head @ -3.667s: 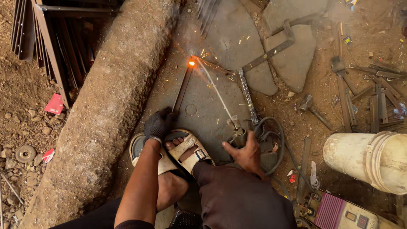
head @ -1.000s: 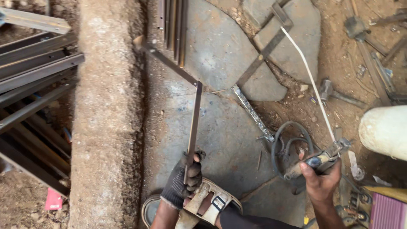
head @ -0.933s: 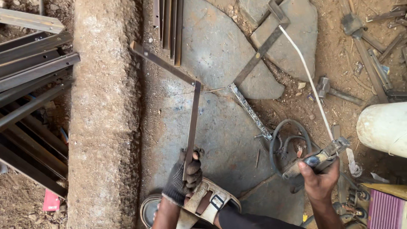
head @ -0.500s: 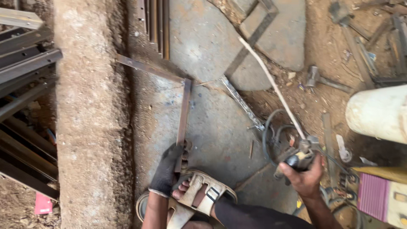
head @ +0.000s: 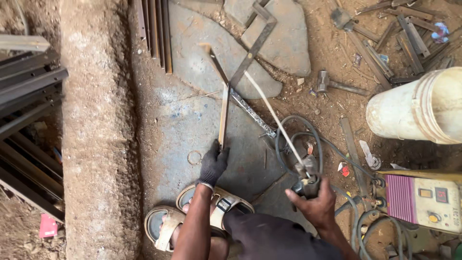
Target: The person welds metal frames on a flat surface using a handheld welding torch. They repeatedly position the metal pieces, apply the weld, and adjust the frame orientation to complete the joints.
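Observation:
My left hand, in a dark glove, grips the near end of a flat metal bar that lies on the stone slab and joins a second bar at an angle at its far end. My right hand, bare, holds a welding electrode holder with a long thin rod pointing up and left towards the bars. A black cable loops on the ground by the holder. My sandalled feet rest at the slab's near edge.
A thick concrete beam runs along the left, with stacked metal bars beyond it. A metal square, a hammer, scrap pieces, a white bucket and a pink welding machine lie to the right.
The welding spark seen earlier is gone. The joined bars have swung so the far piece now points up and left. My right hand with the holder has drawn back closer to my body.

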